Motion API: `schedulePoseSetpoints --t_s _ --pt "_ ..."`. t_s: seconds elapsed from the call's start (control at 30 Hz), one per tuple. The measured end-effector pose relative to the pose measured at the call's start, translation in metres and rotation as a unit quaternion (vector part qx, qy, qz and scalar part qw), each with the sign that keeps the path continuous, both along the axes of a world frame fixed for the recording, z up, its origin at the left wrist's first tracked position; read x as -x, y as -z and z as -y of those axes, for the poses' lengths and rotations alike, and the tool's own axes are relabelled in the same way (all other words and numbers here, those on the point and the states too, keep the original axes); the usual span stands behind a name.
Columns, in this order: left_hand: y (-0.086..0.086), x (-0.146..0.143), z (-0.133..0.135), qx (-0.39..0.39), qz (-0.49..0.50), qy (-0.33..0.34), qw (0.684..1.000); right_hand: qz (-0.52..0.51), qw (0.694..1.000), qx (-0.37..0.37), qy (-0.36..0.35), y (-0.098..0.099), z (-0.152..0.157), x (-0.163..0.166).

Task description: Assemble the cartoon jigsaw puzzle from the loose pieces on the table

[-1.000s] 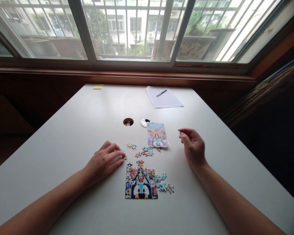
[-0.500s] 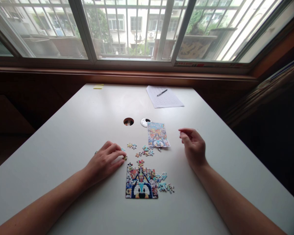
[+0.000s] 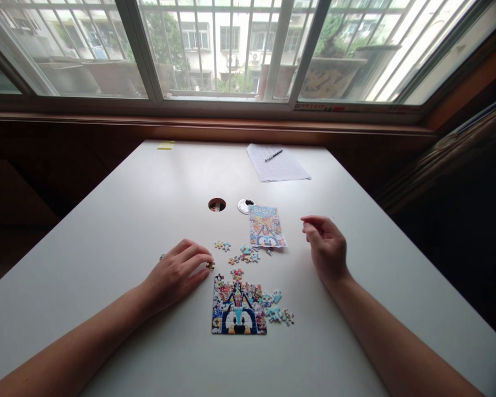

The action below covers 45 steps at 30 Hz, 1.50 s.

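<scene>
The partly assembled jigsaw puzzle (image 3: 240, 311) lies flat near the front, showing a blue dog's face and a ragged upper edge. Just above its left corner, my left hand (image 3: 182, 264) rests low over the table, fingertips closed on a small puzzle piece (image 3: 210, 266). A bit of another piece (image 3: 162, 257) peeks out behind its knuckles. To the right, my right hand (image 3: 326, 251) is held with curled fingers, thumb near the index finger, and no piece shows in it. Between the hands lies the picture sheet (image 3: 267, 226), printed with the same dog.
Loose puzzle pieces (image 3: 246, 255) are scattered below the picture sheet, and more pieces (image 3: 279, 314) lie against the puzzle's right side. Farther back are a round hole (image 3: 217, 205), a metal grommet (image 3: 245, 206), papers (image 3: 278, 168) with a pen (image 3: 273, 156), and yellow sticky notes (image 3: 166, 145).
My left fingers have shifted slightly at the piece, covering a light-blue bit that showed beside them before. The right hand and the puzzle look the same.
</scene>
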<state>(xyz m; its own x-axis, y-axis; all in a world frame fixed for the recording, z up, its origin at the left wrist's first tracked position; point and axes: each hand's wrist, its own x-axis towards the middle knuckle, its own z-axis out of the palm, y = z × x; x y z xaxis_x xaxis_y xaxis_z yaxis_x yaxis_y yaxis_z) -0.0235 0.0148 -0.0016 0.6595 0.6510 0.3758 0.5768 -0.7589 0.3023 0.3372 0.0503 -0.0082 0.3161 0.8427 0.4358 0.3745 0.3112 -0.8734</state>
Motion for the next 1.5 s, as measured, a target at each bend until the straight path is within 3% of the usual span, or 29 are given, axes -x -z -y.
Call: schedulePoseSetpoints --t_s 1.5 --pt "0.0055 0.0023 0.0011 -0.023 -0.006 -0.009 1.000 0.013 1.000 0.006 -0.011 0.0001 0.0002 0.0003"
